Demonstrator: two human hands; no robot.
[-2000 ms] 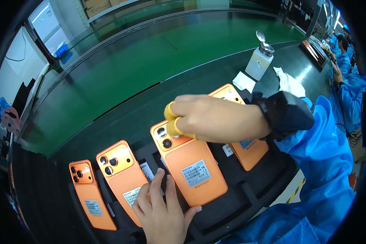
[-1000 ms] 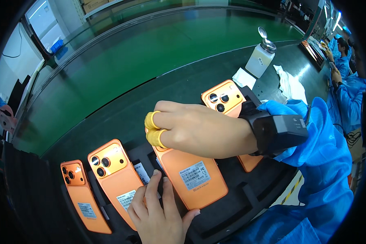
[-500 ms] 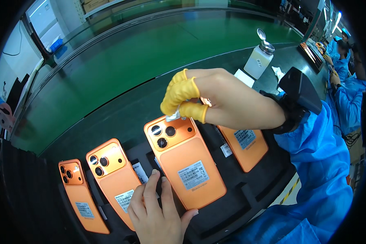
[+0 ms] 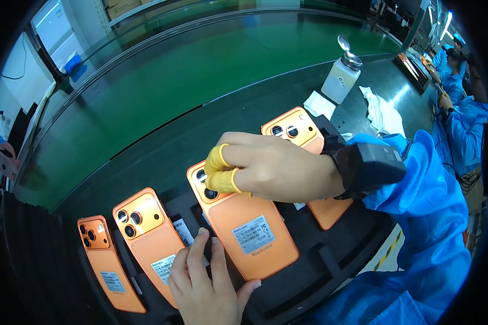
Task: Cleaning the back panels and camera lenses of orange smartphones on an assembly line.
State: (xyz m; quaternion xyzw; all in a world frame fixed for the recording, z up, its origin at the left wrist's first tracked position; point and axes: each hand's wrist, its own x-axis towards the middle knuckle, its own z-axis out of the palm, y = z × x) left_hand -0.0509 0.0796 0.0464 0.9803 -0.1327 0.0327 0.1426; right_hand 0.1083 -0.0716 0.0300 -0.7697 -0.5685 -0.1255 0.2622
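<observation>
An orange smartphone (image 4: pixel 243 211) lies back up in a black foam tray (image 4: pixel 320 271), a white label on its back. My right hand (image 4: pixel 265 165), yellow finger cots on its fingers, is closed over the phone's camera area and partly covers the lenses. The white wipe pinched there half a second ago is hidden under the fingers. My left hand (image 4: pixel 209 287) lies with fingers spread along the phone's left side, its thumb at the bottom edge. Two more orange phones (image 4: pixel 156 238) (image 4: pixel 106 262) lie to the left. Another phone (image 4: pixel 303 130) sits behind my right wrist.
A white dispenser bottle (image 4: pixel 341 81) with its metal lid raised stands at the back right. Near it are a folded white cloth (image 4: pixel 319 104) and a crumpled cloth (image 4: pixel 384 112). A green conveyor surface (image 4: pixel 190 70) runs behind. Co-workers in blue (image 4: pixel 463 122) are at far right.
My right hand has moved down and left from the phone's top edge onto its camera lenses, and its wrist has lowered. The far right phone's lenses now show. My left hand has barely moved.
</observation>
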